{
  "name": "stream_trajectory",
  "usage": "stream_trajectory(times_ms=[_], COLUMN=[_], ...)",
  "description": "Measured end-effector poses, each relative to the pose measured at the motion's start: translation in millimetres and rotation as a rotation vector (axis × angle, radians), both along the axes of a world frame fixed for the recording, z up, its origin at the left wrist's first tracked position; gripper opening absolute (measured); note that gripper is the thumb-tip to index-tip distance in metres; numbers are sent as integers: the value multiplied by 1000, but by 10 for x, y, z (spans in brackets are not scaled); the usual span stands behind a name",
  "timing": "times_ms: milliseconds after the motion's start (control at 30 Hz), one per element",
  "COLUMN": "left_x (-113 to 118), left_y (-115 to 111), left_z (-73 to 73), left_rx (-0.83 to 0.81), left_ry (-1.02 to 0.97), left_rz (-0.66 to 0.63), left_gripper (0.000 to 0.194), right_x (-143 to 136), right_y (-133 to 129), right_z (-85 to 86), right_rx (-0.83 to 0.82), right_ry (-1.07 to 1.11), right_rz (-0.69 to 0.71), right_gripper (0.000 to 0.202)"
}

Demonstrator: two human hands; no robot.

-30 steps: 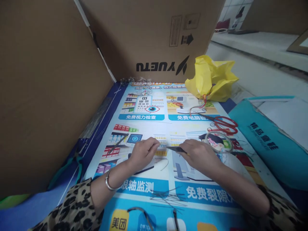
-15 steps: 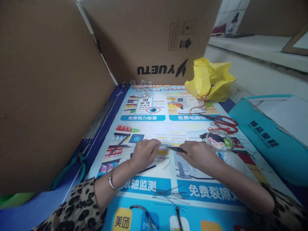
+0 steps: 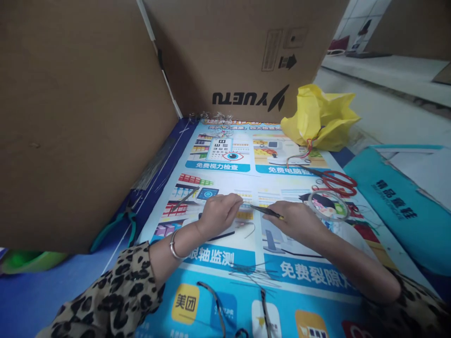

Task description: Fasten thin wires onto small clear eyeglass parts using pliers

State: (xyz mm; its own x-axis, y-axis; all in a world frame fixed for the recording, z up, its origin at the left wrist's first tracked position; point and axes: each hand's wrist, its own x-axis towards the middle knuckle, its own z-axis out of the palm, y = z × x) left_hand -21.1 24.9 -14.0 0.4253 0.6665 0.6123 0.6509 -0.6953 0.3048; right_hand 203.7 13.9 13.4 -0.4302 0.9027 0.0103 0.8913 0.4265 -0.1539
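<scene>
My left hand [image 3: 221, 215] is closed in a pinch above the printed poster [image 3: 259, 244]; whatever lies between its fingertips is too small to make out. Facing it from the right, my right hand [image 3: 299, 219] grips dark, fine-pointed tweezers [image 3: 260, 209]. Their tip points left and stops close to the left fingertips. Below the hands, a loose pile of thin dark wires [image 3: 252, 272] lies on the poster. A roll of clear tape [image 3: 347, 206] sits just beyond my right hand, near red-handled scissors [image 3: 340, 183].
Tall cardboard panels [image 3: 88, 117] stand at the left and back. Teal-handled pliers [image 3: 114, 227] rest at the left, near a bundle of thin wires [image 3: 155, 164]. Crumpled yellow paper [image 3: 317, 115] with coloured wires lies back right, beside a teal box [image 3: 387, 202].
The view has shifted, so most things appear a little further right. Both hands keep nearly the same pose, with the tweezers still close to the left fingertips.
</scene>
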Motion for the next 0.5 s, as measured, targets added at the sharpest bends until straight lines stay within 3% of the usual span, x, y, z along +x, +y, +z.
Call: stream_trajectory(times_ms=[233,500], left_x=[-4,27], left_y=[-25,-81], left_z=[41,144], left_rx=[-49,-451], left_ry=[-81,-411], left_rz=[0,-9], left_gripper=[13,16], right_x=[-17,-11], right_y=[4,20], right_z=[-59,-157], right_rx=[-1,33], right_ry=[65,92], right_rz=[4,-22], right_gripper=[29,29])
